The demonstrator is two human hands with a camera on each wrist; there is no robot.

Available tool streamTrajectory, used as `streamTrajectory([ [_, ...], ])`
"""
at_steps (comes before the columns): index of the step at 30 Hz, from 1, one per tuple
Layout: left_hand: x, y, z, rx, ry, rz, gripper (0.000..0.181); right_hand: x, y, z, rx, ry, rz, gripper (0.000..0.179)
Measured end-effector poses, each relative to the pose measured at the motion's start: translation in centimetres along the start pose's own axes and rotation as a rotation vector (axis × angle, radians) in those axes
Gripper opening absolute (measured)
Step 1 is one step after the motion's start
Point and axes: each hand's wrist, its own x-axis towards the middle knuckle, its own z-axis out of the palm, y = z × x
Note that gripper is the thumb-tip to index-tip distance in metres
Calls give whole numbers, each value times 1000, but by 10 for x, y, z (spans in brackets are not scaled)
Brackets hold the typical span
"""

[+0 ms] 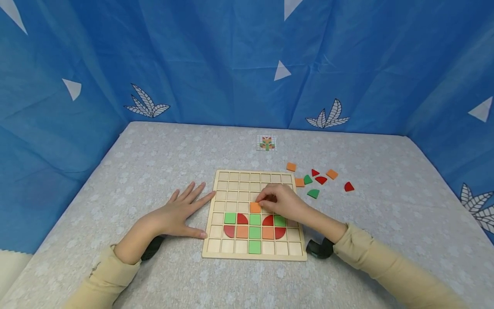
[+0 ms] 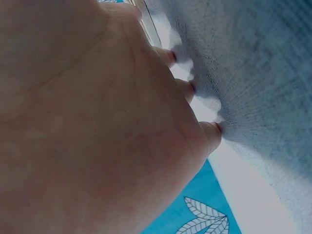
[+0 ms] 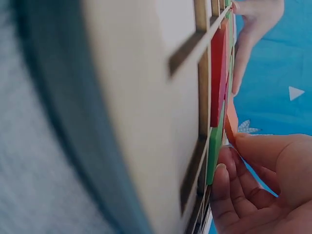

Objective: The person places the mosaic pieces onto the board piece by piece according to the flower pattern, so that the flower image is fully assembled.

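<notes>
A wooden grid board (image 1: pixel 216 244) lies on the table with green, red and orange pieces set in its lower cells. My right hand (image 1: pixel 283 201) pinches an orange square tile (image 1: pixel 255 207) between thumb and fingers, over a cell just above the column of green squares (image 1: pixel 254 219). In the right wrist view this orange tile (image 3: pixel 232 119) stands tilted, partly raised from the grid. My left hand (image 1: pixel 181 214) lies spread beside the board, its index finger and thumb reaching the left edge. In the left wrist view the fingertips (image 2: pixel 212 134) rest on the tablecloth.
Loose pieces lie right of the board: orange squares (image 1: pixel 332 174), red quarter pieces (image 1: pixel 349 186) and green ones (image 1: pixel 313 194). A small pattern card (image 1: pixel 266 143) lies behind the board. Blue curtain (image 1: pixel 231 64) encloses the table's back and sides.
</notes>
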Motion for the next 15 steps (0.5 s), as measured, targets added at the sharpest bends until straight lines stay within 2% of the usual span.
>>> streamTrajectory([
  [3,0,0,0,-1,-1,-4,103,0,-1,-1,-32,11,6,7],
  [8,0,0,0,-6,3,0,102,-3,-3,-7,-9,24,57,8],
  [15,1,-2,2,-3,2,1,103,-19,3,-34,18,111,141,10],
])
